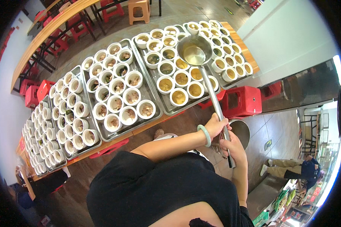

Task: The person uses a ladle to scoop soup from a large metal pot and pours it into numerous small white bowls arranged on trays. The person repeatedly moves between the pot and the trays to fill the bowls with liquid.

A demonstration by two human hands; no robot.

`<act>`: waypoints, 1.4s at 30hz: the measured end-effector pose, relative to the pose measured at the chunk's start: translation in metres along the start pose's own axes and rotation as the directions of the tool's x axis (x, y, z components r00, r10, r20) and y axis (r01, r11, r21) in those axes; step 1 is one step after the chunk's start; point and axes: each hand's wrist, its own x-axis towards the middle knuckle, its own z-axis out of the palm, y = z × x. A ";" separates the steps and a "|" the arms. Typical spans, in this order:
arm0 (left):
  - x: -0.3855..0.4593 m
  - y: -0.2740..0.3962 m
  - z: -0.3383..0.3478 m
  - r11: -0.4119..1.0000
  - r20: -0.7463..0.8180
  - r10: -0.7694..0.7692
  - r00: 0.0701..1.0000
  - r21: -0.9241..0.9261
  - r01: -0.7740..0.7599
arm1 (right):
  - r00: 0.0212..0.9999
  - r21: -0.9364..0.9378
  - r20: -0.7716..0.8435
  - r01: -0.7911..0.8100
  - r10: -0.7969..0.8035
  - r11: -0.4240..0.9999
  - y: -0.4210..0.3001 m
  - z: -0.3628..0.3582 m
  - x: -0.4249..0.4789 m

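Observation:
Both my hands are closed around the steel handle of a long ladle point(210, 85). My left hand point(216, 124), with a pale green bangle at the wrist, grips higher up; my right hand point(233, 145) holds near the handle's end. The ladle's bowl point(194, 51) contains pale yellowish liquid and hangs over a metal tray point(170, 109) of white cups. Cups in this tray, such as a near one point(179, 97), hold yellowish broth. In the neighbouring tray point(106, 136), cups point(112, 122) show meat pieces and some dark greens, without visible broth. The bowl hides some cups beneath it.
More cup-filled trays line the wooden table point(248, 59) on both sides. A large metal pot point(241, 132) stands beside my hands, near red plastic stools point(241, 99). One person point(298, 171) is at the right; another person point(31, 187) is at the table's left end.

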 end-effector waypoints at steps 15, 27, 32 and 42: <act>-0.001 0.141 -0.143 0.909 -0.379 0.417 0.826 0.160 -0.385 | 0.978 0.019 0.204 0.044 -0.047 0.999 -0.068 0.150 0.139; -0.019 0.187 -0.191 0.887 -0.483 0.461 0.744 0.231 -0.400 | 0.913 0.302 0.391 -0.250 0.120 0.920 -0.059 0.181 0.148; -0.018 0.194 -0.214 0.886 -0.467 0.464 0.752 0.254 -0.389 | 0.773 0.554 0.628 -0.526 0.091 0.646 -0.043 0.185 0.148; -0.001 0.192 -0.241 0.895 -0.477 0.436 0.763 0.139 -0.425 | 0.867 0.488 0.485 -0.378 0.116 0.787 -0.039 0.207 0.170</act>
